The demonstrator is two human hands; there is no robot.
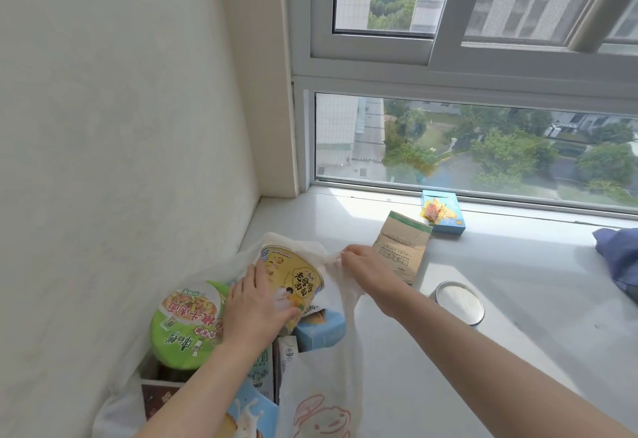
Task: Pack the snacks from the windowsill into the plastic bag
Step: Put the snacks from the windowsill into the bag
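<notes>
A translucent white plastic bag (331, 361) stands open on the windowsill (483, 282) by the left wall. My left hand (255, 303) grips a yellow noodle cup (297, 275) tilted inside the bag's mouth. My right hand (362, 265) pinches the bag's far rim and holds it up. Inside the bag lie a green noodle bowl (186, 320), a light blue box (321, 327), small drink cartons (286, 351) and a dark box (157, 399). Out on the sill are a brown paper pouch (402, 247), a blue snack box (445, 211) and a round tin (459, 303).
The white wall (121, 161) runs close along the bag's left side. The window frame (448, 192) borders the sill at the back. A dark blue cloth (618, 258) lies at the right edge.
</notes>
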